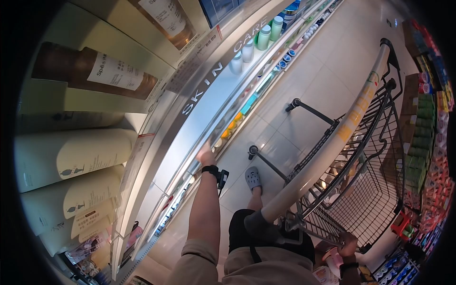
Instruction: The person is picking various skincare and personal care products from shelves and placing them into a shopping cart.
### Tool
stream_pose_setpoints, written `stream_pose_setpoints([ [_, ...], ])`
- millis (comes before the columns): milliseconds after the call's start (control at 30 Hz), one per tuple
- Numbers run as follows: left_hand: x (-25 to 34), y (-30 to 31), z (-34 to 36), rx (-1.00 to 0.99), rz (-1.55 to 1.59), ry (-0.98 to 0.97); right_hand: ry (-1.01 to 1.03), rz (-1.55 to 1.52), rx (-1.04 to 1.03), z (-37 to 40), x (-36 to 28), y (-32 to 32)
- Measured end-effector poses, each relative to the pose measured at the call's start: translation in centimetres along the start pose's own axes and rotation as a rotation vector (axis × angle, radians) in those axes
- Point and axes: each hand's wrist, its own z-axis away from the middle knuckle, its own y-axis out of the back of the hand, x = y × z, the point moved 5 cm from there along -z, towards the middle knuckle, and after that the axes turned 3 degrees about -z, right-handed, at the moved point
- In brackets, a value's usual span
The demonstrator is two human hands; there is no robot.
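Observation:
My left hand [206, 154] reaches out to the lit edge of the shelf marked "SKIN CARE" [203, 90]. Its fingers run in behind the shelf edge, so what they touch is hidden. Orange-capped containers [232, 124] sit in the lower row just beyond it. Down at the lower right, my right hand [348, 243] is closed around the frame of a wire shopping cart [375, 199]. The cart's pale handle bar [332, 147] crosses in front of my body, and neither hand is on that bar.
Large cream bottles [71, 152] and boxed brown bottles [118, 73] fill the shelves at left. Green-and-white bottles [263, 37] stand farther along. Stacked goods [425, 137] line the right side. Tiled floor [327, 71] runs between, with cart wheels [254, 151] beside my grey clog [252, 177].

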Motion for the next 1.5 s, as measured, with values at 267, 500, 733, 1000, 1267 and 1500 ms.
stream_pose_setpoints([
  [267, -3.6, 0.2, -3.5, -0.241, 0.268, -0.012, 0.032, -0.019, 0.057, 0.5, 0.0, -0.2],
  [500, -6.5, -0.7, -7.0, -0.164, 0.249, -0.349, -0.031, 0.011, 0.061, 1.4, 1.4, -0.6],
  [733, -5.9, 2.9, -0.5, 0.001, -0.039, -0.101, -0.011, 0.071, 0.097, 0.0, 3.2, -0.2],
  [1000, -9.1, 9.5, 7.8, -0.184, -0.553, -0.545, -0.004, 0.14, 0.168, 0.0, 3.1, 2.6],
  [1267, -11.1, 13.4, 17.9, -0.505, -0.68, -0.619, -0.016, 0.169, 0.24, 0.8, 4.9, 3.8],
  [1500, -8.7, 11.1, 21.0, -0.683, -0.646, -0.57, -0.029, 0.091, 0.109, 1.2, 4.1, 5.0],
])
